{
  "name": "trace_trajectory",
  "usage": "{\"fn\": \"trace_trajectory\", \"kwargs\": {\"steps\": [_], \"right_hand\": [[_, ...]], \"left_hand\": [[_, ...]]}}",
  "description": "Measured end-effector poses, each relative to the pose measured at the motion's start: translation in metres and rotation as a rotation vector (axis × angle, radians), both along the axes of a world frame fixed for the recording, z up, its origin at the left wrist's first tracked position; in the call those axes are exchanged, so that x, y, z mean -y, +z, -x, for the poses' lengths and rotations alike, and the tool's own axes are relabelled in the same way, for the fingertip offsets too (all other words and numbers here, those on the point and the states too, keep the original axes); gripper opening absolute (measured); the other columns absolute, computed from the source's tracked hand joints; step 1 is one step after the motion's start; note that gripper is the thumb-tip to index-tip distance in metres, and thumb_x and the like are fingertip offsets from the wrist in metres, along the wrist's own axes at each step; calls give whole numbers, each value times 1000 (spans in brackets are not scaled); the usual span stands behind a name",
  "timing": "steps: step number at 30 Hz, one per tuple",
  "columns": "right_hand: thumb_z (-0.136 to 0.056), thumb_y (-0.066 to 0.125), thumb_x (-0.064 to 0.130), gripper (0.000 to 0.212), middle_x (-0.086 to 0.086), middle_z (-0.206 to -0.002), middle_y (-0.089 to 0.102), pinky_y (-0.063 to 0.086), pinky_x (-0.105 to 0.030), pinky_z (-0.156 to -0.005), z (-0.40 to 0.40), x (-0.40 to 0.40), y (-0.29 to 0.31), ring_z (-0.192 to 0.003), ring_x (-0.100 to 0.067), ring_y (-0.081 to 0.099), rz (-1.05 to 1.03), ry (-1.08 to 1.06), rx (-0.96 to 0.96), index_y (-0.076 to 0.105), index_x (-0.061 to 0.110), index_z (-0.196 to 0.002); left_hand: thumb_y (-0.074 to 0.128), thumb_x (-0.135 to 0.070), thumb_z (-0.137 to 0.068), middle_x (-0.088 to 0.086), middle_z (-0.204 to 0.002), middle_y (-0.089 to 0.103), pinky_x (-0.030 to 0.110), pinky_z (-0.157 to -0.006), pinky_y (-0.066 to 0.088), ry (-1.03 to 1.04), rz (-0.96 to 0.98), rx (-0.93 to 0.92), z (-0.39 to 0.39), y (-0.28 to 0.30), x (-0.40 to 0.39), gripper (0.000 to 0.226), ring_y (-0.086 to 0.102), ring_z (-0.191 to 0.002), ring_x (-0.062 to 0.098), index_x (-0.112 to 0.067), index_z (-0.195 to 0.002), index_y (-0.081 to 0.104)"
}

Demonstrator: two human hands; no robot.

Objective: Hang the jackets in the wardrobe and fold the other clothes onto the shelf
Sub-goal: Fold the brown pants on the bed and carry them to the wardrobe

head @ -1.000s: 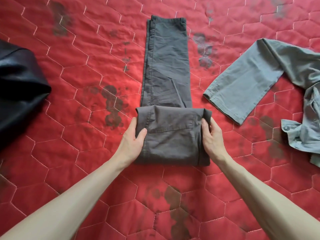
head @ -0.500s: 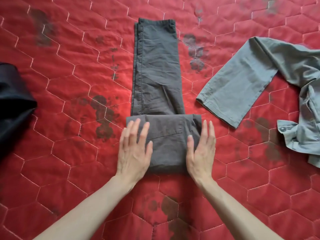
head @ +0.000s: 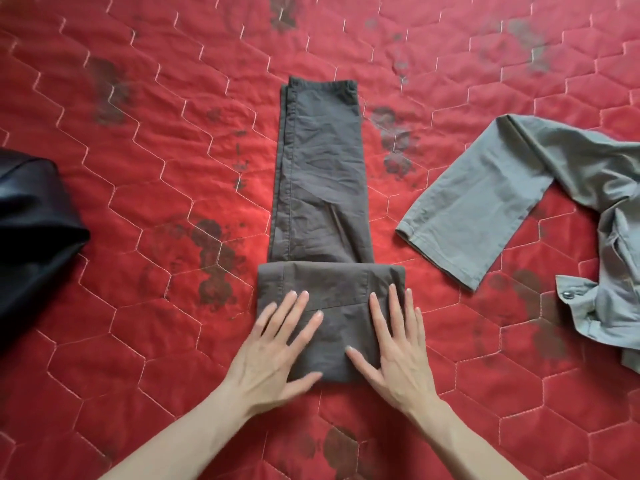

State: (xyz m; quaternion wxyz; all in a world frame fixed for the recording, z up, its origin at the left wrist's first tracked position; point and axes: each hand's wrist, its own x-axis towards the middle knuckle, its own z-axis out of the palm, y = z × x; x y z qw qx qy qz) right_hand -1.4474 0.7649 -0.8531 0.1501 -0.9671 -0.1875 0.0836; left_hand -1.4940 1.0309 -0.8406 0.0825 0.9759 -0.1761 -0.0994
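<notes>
Two hands lay flat on the folded near end of the dark grey trousers, which stretched lengthwise up the middle of the red quilted bedspread. The left hand pressed the left part of the fold with its fingers straight and spread, its thumb lying along the fold's near edge. The right hand pressed the right part in the same way, fingers straight and pointing toward the far edge of the bedspread, thumb angled inward over the cloth. Neither hand curled round or pinched anything.

The trousers were doubled leg over leg into a narrow strip. Their near end had been turned over into a thicker block under the hands, while the rest ran away flat to the leg hems at the far end.

Toward the right edge of the bedspread lay a light grey jacket, crumpled, with one sleeve stretched out toward the trousers but well apart from them; a metal snap showed on its cuff. At the left edge a black garment lay bunched, partly out of view. Dark blotches marked the bedspread in several places.
</notes>
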Motion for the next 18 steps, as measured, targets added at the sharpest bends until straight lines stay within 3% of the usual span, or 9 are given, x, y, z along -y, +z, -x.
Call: {"fn": "trace_trajectory", "kwargs": {"steps": [3,6,10,15,18], "right_hand": [[-84,65,73,102,-11,-173,19,24,-59,-124,4,22,6,-160,-34,16,13,250,65,33,16,-162],[-82,67,68,100,-10,-173,18,30,-58,-119,10,33,6,-160,-33,17,49,372,48,31,21,-163],[-74,68,52,100,-16,-172,19,27,-57,-121,11,25,6,-159,-37,16,64,354,16,34,20,-162],[-56,72,37,109,-11,-172,21,22,-50,-123,5,27,22,-159,-32,19,67,351,-122,37,19,-158],[-65,71,30,94,0,-169,31,26,-44,-123,5,39,36,-157,-23,28,-47,327,-155,44,21,-154]], "left_hand": [[65,-54,-76,18,-172,18,47,-117,32,-143,-50,7,20,2,-10,102,31,-156,32,-13,-163,31],[68,-29,-68,24,-171,16,55,-121,36,-151,-142,-30,26,0,-12,105,23,-157,39,-4,-162,28],[38,-7,-84,27,-165,29,58,-113,44,-51,-135,-26,25,-2,6,73,30,-153,44,-1,-157,40],[37,-10,-76,18,-158,47,51,-112,47,8,-18,-130,20,18,12,76,46,-146,36,-8,-152,51],[36,-16,-79,7,-151,57,39,-107,53,3,141,-136,19,40,6,73,56,-139,25,-16,-150,53]]}}
